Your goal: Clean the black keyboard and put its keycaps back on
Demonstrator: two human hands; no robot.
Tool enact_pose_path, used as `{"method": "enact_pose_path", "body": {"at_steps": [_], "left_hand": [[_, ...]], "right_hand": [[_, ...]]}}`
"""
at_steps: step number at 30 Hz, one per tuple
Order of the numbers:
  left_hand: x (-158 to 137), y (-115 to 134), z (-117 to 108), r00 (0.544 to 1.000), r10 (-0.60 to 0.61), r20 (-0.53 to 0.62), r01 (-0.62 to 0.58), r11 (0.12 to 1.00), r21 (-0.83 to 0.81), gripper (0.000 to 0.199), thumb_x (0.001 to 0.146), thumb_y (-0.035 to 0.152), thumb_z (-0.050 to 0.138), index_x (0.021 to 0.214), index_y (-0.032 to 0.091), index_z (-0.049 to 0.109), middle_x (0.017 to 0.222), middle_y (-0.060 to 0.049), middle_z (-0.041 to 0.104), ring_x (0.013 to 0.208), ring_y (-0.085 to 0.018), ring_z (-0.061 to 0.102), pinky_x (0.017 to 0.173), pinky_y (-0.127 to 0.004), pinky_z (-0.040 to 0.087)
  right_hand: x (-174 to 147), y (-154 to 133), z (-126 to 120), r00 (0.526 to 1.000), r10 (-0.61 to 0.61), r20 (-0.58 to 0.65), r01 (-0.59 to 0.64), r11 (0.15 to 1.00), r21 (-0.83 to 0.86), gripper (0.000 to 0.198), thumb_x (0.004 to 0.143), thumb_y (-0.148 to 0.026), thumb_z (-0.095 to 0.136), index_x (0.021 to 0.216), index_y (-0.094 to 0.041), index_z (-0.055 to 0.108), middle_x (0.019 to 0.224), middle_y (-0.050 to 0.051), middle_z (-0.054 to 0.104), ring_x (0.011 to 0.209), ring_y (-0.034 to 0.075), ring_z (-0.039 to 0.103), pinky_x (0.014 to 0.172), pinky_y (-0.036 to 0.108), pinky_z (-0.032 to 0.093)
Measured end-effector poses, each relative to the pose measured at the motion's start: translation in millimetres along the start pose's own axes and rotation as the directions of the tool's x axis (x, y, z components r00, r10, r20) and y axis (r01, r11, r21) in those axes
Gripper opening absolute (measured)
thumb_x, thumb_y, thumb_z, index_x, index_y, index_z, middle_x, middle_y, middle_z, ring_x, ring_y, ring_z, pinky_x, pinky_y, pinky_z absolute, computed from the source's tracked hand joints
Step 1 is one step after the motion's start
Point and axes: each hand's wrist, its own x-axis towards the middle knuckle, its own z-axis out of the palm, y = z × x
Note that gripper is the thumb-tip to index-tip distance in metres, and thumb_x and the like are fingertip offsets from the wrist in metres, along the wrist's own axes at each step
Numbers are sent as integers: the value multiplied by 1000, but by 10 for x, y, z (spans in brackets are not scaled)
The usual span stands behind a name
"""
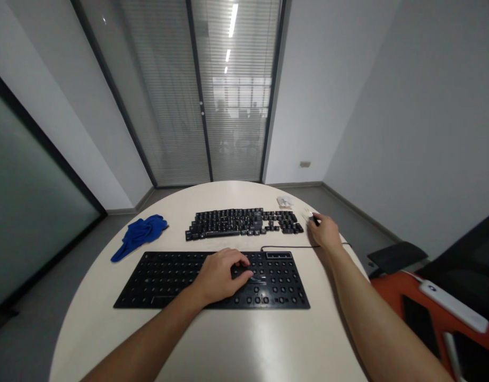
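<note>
The black keyboard base [171,276] lies flat on the table with its keycaps off. My left hand [220,276] rests on its middle, fingers curved and thumb apart, with nothing visible between them. Beyond the base, the removed black keycaps [228,220] sit in rows that keep the keyboard layout, with a few gaps in the right part. At the table's right edge, my right hand [326,232] is closed on a small black-handled tool [316,219]. Thin pale parts show at the tool's far end, too blurred to make out.
A crumpled blue cloth [143,233] lies at the left. A small clear bag [285,201] sits at the back right. The keyboard's cable [288,246] runs right, under my right forearm. An orange chair seat [399,297] beside the table holds phones and a white device [453,305].
</note>
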Motion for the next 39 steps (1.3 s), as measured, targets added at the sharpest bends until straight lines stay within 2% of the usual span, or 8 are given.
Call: {"method": "enact_pose_path", "body": {"at_steps": [7, 12, 20, 26, 30, 33, 35, 39], "left_hand": [[-47, 28, -47, 953, 250, 171, -255, 967, 7, 41, 77, 39, 79, 112, 22, 65, 134, -11, 58, 125, -30, 52, 110, -47, 39], [-61, 53, -67, 940, 240, 240, -249, 969, 4, 51, 75, 37, 79, 120, 22, 60, 142, -10, 54, 134, -31, 44, 116, -49, 34], [-96, 57, -126, 885, 284, 370, -314, 949, 23, 70, 79, 35, 71, 143, 22, 49, 158, -11, 40, 146, -33, 34, 123, -54, 23], [-128, 105, -45, 880, 293, 373, -337, 940, 55, 78, 73, 23, 63, 148, 21, 43, 162, -10, 32, 150, -31, 27, 124, -54, 19], [-126, 154, -25, 878, 283, 386, -341, 936, 91, 76, 75, 24, 62, 148, 18, 43, 162, -12, 32, 151, -31, 27, 125, -53, 18], [-119, 178, 11, 882, 279, 379, -344, 932, 117, 74, 78, 25, 62, 149, 19, 42, 162, -12, 33, 151, -30, 27, 124, -53, 18], [-116, 192, 59, 890, 279, 359, -346, 929, 134, 72, 81, 27, 61, 150, 21, 41, 162, -11, 34, 150, -31, 28, 124, -54, 19], [-105, 221, 131, 915, 303, 265, -353, 921, 166, 62, 86, 31, 59, 145, 19, 46, 155, -12, 44, 144, -32, 38, 120, -54, 26]], "right_hand": [[36, 75, 89, 997, -59, 55, 63, 996, -60, 50, 82, -14, 52, 128, -1, 67, 127, 25, 67, 120, 33, 62, 106, 36, 43], [37, 95, 157, 996, -51, 79, 56, 997, -58, 48, 87, -19, 49, 131, -9, 66, 130, 23, 66, 120, 37, 62, 104, 46, 45], [54, 63, 195, 993, -89, 77, 83, 994, 71, 51, 91, -19, 41, 136, -3, 58, 134, 22, 64, 125, 29, 61, 109, 39, 43], [25, 47, 182, 995, -81, 63, 70, 986, 149, 54, 85, -12, 41, 136, -1, 57, 132, 22, 65, 120, 27, 64, 108, 41, 46], [13, -78, 56, 994, -101, 38, 93, 979, 180, 52, 86, -12, 43, 136, -4, 57, 131, 23, 65, 115, 28, 66, 105, 44, 48], [-114, -368, -136, 984, -178, 23, 170, 965, 200, 43, 89, -18, 49, 128, -9, 64, 133, 20, 65, 123, 30, 61, 110, 45, 43], [-310, -665, -260, 942, -329, 62, 304, 917, 257, 36, 94, -25, 49, 123, -15, 67, 126, 15, 69, 120, 29, 63, 108, 45, 45], [-842, -1266, -369, 782, -604, 155, 515, 766, 385, 37, 95, -22, 47, 128, -19, 63, 129, 11, 67, 123, 26, 60, 110, 47, 45]]}}
